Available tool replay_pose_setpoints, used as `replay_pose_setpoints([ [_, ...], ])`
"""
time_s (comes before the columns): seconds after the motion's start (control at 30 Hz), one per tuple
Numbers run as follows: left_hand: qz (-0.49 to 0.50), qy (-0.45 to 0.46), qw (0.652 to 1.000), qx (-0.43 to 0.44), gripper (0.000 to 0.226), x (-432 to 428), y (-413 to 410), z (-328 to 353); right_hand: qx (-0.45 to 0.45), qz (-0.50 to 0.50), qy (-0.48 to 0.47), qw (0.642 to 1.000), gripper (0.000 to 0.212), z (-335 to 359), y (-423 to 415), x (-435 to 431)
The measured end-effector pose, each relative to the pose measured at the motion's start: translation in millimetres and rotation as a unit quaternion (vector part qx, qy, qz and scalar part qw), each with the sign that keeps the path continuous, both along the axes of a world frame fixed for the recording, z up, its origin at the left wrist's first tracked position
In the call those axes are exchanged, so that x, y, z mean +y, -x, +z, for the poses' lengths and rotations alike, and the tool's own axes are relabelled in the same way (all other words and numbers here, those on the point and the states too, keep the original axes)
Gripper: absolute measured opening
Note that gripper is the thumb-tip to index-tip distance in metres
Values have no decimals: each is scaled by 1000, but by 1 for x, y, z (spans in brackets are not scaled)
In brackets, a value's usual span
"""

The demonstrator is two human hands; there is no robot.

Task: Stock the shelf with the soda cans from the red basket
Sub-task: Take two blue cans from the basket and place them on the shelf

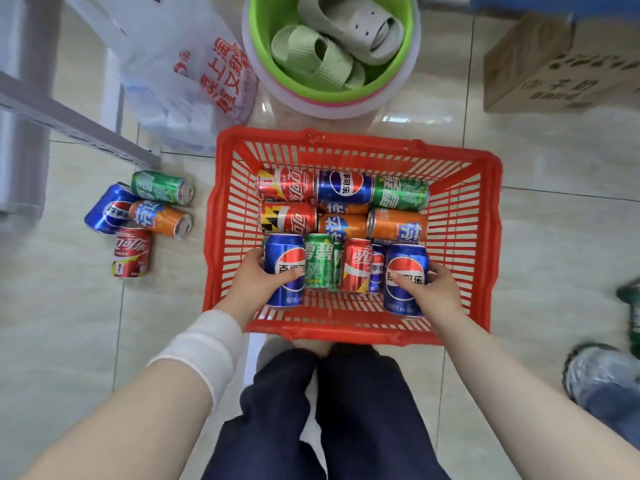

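the red basket [363,142] sits on the tiled floor just in front of the person's legs, with roughly a dozen soda cans inside in three rows. the left hand [254,284] has its fingers curled round the left blue can [285,271] at the left end of the near row, thumb across its front. the right hand [434,289] grasps the right blue can [405,280] at the other end in the same way. between them lie a green can [320,261] and a red can [356,265], untouched. both held cans appear to be inside the basket, not yet raised above its rim

the step in hand looks like the pick-up, two cans at once. the grey shelf [72,124] shows only as a frame at the far left, with four cans on the floor [138,216] lying in a loose heap near its foot. most of the stock is in the basket, so the task seems early on

the next move calls for lifting both cans straight up past the slatted walls, then swinging left toward the shelf and setting them upright; a plastic bag [183,74] stands close beside that path
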State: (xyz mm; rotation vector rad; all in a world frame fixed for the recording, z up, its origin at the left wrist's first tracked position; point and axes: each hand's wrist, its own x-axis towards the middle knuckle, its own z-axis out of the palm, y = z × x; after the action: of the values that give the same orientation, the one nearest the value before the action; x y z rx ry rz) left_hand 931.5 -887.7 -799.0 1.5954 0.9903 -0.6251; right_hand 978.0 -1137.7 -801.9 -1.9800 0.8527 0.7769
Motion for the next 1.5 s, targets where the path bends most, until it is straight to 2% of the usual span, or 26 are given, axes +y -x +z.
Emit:
replay_pose_setpoints([
  [0.23, 42, 94, 994, -26, 48, 0, 7, 170, -6, -32, -107, 994, 48, 179, 13, 15],
  [0.37, 34, 131, 989, -55, 53, 6, 18, 265, -9, -31, -155, 987, 61, 275, 23, 25],
  [0.5, 41, 149, 984, -91, 48, 12, 34, 349, -39, -18, -202, 978, 50, 357, 35, 42],
  [0.63, 67, 164, 977, -122, 31, 16, 52, 403, -57, -1, -235, 970, 67, 410, 45, 57],
  [0.77, 76, 156, 971, -165, 29, 19, 70, 444, -79, 31, -256, 963, 89, 452, 55, 70],
  [0.97, 76, 137, 961, -228, 27, 29, 84, 502, -125, 60, -282, 949, 91, 513, 62, 88],
  [1.17, 51, 128, 952, -275, 59, 62, 80, 566, -174, 70, -288, 939, 97, 579, 61, 121],
  [1.23, 38, 122, 946, -299, 50, 77, 76, 589, -195, 76, -296, 932, 92, 604, 59, 137],
  [1.3, 32, 119, 935, -334, 43, 92, 72, 611, -219, 81, -313, 920, 77, 627, 57, 152],
  [1.37, 31, 111, 923, -368, 47, 107, 68, 633, -245, 87, -323, 910, 67, 649, 52, 167],
  [1.43, 27, 107, 913, -393, 54, 120, 61, 653, -267, 91, -327, 902, 67, 669, 46, 180],
  [1.5, 24, 108, 904, -413, 57, 131, 52, 670, -284, 98, -326, 896, 75, 687, 39, 190],
])
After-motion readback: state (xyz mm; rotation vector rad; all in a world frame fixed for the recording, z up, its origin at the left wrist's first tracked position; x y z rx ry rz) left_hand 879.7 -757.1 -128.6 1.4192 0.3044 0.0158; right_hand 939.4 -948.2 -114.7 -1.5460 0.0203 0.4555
